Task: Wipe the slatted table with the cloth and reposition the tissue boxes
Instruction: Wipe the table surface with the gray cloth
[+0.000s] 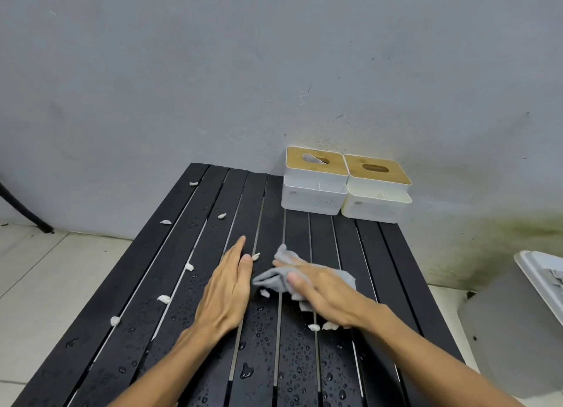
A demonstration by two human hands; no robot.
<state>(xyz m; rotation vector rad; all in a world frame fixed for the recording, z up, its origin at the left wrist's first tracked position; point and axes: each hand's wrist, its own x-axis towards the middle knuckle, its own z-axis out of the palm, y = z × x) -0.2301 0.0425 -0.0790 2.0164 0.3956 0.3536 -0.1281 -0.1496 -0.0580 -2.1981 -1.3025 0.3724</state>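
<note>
Pressing a crumpled grey cloth [304,280] onto the black slatted table [152,309], the right hand [326,297] lies flat on top of it with fingers spread and pushed down rather than curled around the fabric. The cloth sits near the middle of the tabletop, bunched under the palm, with one corner poking up beyond the fingertips. Just beside it, the left hand [227,291] rests on its edge on the slats, fingers straight and together, gripping nothing, its palm facing the cloth. Small white scraps [163,299] lie scattered over the left and middle slats, a few close to both hands, and water droplets [246,370] bead across the near part of the surface. At the far right corner of the table, against the grey wall [213,71], two white tissue boxes with wooden lids stand side by side and touching: the left box [313,190] and the right box [376,199]. A grey bin [511,330] stands on the floor to the right of the table.
</note>
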